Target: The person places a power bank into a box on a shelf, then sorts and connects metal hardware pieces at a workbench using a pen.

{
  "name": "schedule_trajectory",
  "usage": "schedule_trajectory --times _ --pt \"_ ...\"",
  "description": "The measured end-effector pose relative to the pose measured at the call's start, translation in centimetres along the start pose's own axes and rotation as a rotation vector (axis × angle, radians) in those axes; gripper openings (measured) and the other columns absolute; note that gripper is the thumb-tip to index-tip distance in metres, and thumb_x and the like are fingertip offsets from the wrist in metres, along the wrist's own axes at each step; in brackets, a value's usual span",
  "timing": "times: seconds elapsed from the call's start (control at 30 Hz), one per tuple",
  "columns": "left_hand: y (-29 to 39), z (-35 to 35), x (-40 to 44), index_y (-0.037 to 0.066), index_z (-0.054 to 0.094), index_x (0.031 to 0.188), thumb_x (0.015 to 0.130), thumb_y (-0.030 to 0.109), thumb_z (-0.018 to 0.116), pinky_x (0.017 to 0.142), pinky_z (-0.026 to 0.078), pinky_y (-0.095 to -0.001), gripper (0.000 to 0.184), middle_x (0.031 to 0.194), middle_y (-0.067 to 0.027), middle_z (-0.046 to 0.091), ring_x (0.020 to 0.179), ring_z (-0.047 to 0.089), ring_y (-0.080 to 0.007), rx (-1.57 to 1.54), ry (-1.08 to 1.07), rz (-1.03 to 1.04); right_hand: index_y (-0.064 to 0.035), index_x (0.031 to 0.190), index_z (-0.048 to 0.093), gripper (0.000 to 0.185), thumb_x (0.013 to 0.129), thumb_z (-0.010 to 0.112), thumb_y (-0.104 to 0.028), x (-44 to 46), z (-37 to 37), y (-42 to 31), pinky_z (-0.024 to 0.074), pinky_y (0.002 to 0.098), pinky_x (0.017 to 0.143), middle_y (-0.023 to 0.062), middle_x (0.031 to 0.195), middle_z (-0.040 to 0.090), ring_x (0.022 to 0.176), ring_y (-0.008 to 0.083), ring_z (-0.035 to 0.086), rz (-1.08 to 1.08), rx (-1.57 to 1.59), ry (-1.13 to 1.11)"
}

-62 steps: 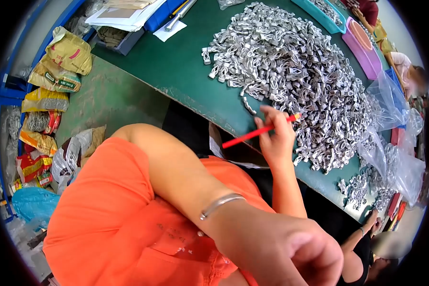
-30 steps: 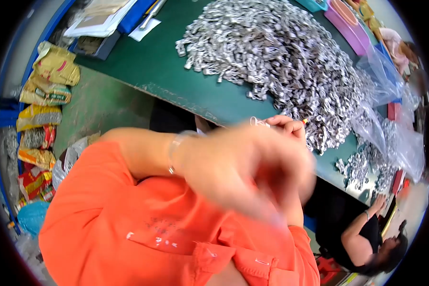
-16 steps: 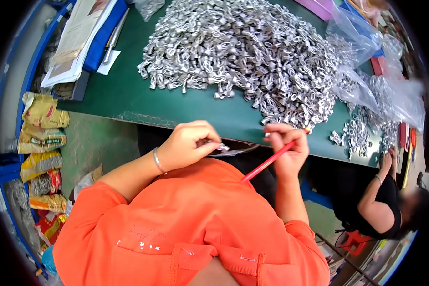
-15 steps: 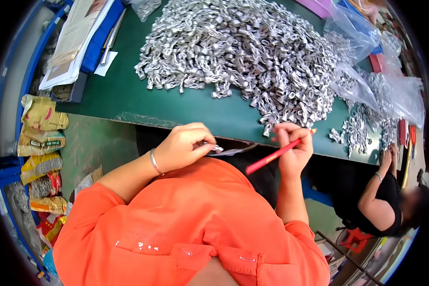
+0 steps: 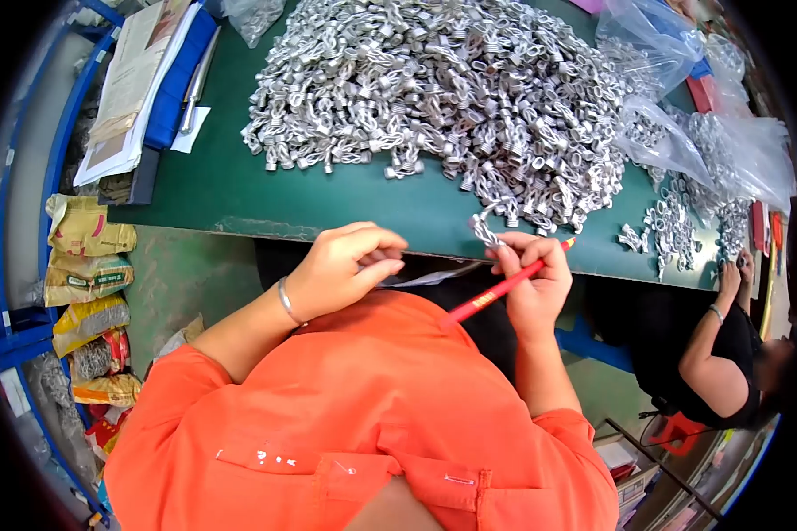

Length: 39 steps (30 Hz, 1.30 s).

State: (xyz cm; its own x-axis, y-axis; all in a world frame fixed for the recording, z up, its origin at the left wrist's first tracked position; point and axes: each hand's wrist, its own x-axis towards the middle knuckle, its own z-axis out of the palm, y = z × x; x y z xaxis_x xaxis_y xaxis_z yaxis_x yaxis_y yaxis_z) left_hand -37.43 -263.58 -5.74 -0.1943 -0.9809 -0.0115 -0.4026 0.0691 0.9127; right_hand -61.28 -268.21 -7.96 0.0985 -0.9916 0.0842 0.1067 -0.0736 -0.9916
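Note:
My left hand, a metal bangle at its wrist, hovers before the table's front edge. Its fingers are curled toward the thumb, and I cannot make out anything between them. My right hand is closed around a red pencil slanting across its fingers. Its thumb and index finger also pinch a small silver metal piece with loops, which sticks out over the table edge. Beyond both hands, a large pile of similar silver pieces covers much of the green table.
Papers and a blue tray occupy the table's left side. Clear plastic bags and smaller groups of metal pieces lie right. A co-worker's arm reaches the table's right end. Filled sacks stand on the left floor.
The metal piece seen at my left fingertips no longer shows there, while a looped piece now extends from my right fingertips. Both hands stay near the table edge; the view has shifted slightly.

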Motion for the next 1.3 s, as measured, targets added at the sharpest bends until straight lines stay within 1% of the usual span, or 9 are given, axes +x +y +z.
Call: schedule_trajectory --times 0.13,0.27,0.33,0.5,0.57,0.67,1.03,1.2,1.3 --pt "0.5 0.9 1.0 -0.005 0.052 0.116 0.082 -0.005 0.061 0.071 0.053 -0.0253 0.035 0.095 -0.0119 0.062 0.084 0.063 -0.0154 -0.478 -0.011 -0.106 -0.0057 0.079 0.038 0.025 0.082 0.057 0.009 0.2 1.2 -0.4 0.0524 0.0238 0.060 0.0208 0.093 0.062 0.075 0.0171 0.063 0.178 0.427 -0.204" --pt "1.1 0.3 1.2 -0.006 0.055 0.107 0.083 -0.005 0.059 0.071 0.054 -0.0261 0.024 0.093 -0.0120 0.061 0.083 0.063 -0.0158 -0.684 -0.088 -0.157 -0.0055 0.080 0.038 0.026 0.081 0.059 0.011 0.0 2.2 0.3 0.0538 0.0251 0.065 0.0209 0.096 0.062 0.079 0.0177 0.063 0.150 0.414 -0.255" --pt "1.2 0.4 1.0 -0.006 0.057 0.103 0.082 -0.006 0.061 0.071 0.055 -0.0264 0.021 0.092 -0.0113 0.061 0.082 0.063 -0.0157 -0.727 -0.066 -0.186 -0.0052 0.080 0.038 0.029 0.078 0.059 0.014 -0.1 2.6 0.4 0.0542 0.0264 0.070 0.0210 0.100 0.060 0.084 0.0180 0.063 -0.076 0.236 -0.270" --pt "0.9 0.5 0.8 -0.006 0.058 0.099 0.078 -0.010 0.062 0.074 0.055 -0.0280 0.022 0.095 -0.0111 0.059 0.083 0.062 -0.0160 -0.554 0.009 0.003 -0.0040 0.080 0.038 0.032 0.074 0.063 0.015 -0.4 2.7 0.5 0.0546 0.0276 0.070 0.0213 0.103 0.058 0.088 0.0199 0.063 -0.213 0.193 -0.243" --pt "0.9 0.4 0.7 -0.005 0.060 0.094 0.078 -0.010 0.063 0.072 0.055 -0.0277 0.017 0.098 -0.0117 0.056 0.086 0.061 -0.0159 -0.368 0.050 0.125 -0.0039 0.078 0.039 0.033 0.071 0.068 0.012 -0.2 1.9 0.3 0.0549 0.0286 0.067 0.0215 0.099 0.060 0.083 0.0206 0.063 -0.299 0.006 -0.376" --pt "0.4 -0.5 0.0 -0.002 0.061 0.087 0.073 -0.007 0.066 0.063 0.054 -0.0245 0.015 0.091 -0.0098 0.059 0.080 0.060 -0.0141 -0.079 0.003 0.194 -0.0045 0.073 0.041 0.035 0.067 0.074 0.007 -0.2 0.4 0.9 0.0516 0.0271 0.060 0.0188 0.088 0.064 0.068 0.0197 0.062 -0.369 -0.223 -0.225" --pt "-0.3 0.2 0.0 -0.001 0.064 0.087 0.076 -0.003 0.065 0.063 0.051 -0.0249 0.012 0.090 -0.0090 0.062 0.073 0.061 -0.0162 0.078 0.047 0.141 -0.0029 0.074 0.046 0.033 0.064 0.077 0.000 3.0 1.2 3.3 0.0460 0.0349 0.059 0.0129 0.080 0.061 0.068 0.0281 0.056 -0.606 -0.826 0.023" --pt "-0.6 -0.1 0.2 -0.002 0.063 0.092 0.079 -0.003 0.063 0.067 0.052 -0.0237 0.014 0.090 -0.0101 0.062 0.075 0.062 -0.0141 -0.053 0.016 0.012 -0.0024 0.072 0.042 0.026 0.075 0.067 0.007 2.0 0.9 2.6 0.0495 0.0284 0.060 0.0150 0.085 0.064 0.068 0.0191 0.061 -0.413 -0.479 0.109" --pt "-0.3 0.5 0.8 -0.004 0.059 0.102 0.082 -0.003 0.060 0.069 0.054 -0.0247 0.020 0.091 -0.0104 0.061 0.078 0.063 -0.0142 -0.381 0.008 -0.149 -0.0049 0.081 0.037 0.024 0.083 0.057 0.008 1.2 1.6 0.5 0.0536 0.0255 0.061 0.0194 0.094 0.062 0.076 0.0200 0.065 0.110 0.227 -0.054"
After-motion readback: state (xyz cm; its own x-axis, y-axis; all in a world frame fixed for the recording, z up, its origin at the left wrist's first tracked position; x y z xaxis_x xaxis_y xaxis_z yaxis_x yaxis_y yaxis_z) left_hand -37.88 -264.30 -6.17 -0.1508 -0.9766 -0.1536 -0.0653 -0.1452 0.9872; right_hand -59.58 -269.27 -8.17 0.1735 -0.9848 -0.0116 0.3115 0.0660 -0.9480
